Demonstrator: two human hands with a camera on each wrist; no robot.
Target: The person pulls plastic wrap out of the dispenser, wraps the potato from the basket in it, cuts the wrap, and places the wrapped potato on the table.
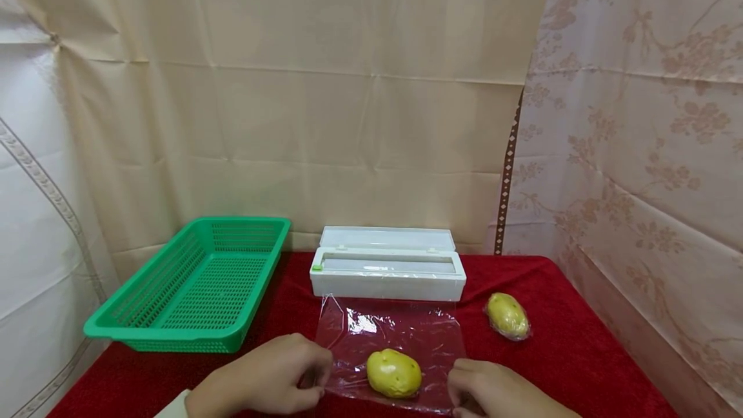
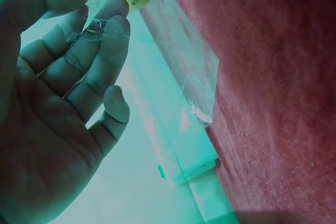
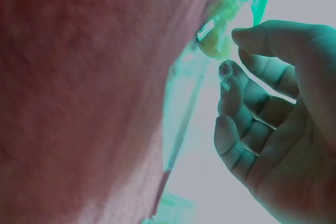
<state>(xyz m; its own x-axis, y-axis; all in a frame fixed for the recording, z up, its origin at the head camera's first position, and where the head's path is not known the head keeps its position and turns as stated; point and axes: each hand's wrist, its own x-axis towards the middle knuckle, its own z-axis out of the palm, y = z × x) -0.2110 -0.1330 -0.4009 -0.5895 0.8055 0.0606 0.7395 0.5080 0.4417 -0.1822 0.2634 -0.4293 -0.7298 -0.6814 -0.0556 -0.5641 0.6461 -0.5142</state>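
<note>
A yellow potato point(image 1: 394, 373) lies on a sheet of cling film point(image 1: 400, 326) spread over the red cloth. My left hand point(image 1: 273, 373) pinches the film's near left corner; in the left wrist view the film point(image 2: 197, 77) stretches over the fingertips. At the near right corner, my right hand point(image 1: 502, 389) pinches the film between thumb and curled fingers. The right wrist view shows a bit of film on a fingertip, with the potato point(image 3: 215, 45) just beyond. From the sheet's far edge, the film meets a white cling film dispenser point(image 1: 387, 286) with its lid raised.
A second potato point(image 1: 507, 316), wrapped in film, lies to the right on the red cloth point(image 1: 557, 340). On the left stands a green plastic basket point(image 1: 244, 315) with slotted walls. Beige curtains point(image 1: 348, 115) hang behind the table.
</note>
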